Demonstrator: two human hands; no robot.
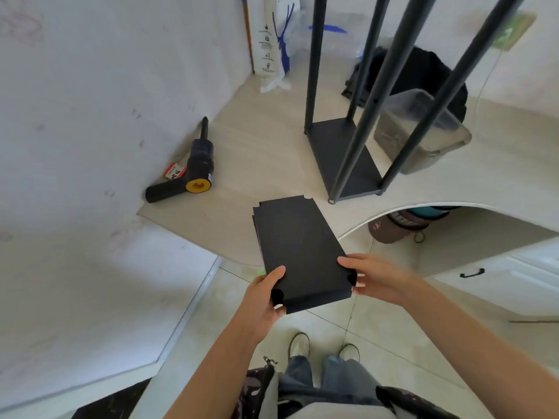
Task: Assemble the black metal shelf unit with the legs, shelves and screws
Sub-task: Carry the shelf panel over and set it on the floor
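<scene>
A black metal shelf panel [299,252] is held flat in front of me, its far end over the edge of the pale tabletop [257,146]. A second panel seems to lie under it, edges showing at its left. My left hand [266,294] grips the near left corner, thumb on top. My right hand [372,276] holds the near right corner. On the table stands the partly built shelf unit [344,158]: a black base shelf with several upright black legs [314,62] rising out of view.
A black and yellow electric screwdriver [193,167] and a small red-white box [174,171] lie by the wall at left. A clear plastic bin [423,131] and a black bag [423,71] sit behind the unit. A white paper bag [273,43] stands at the back.
</scene>
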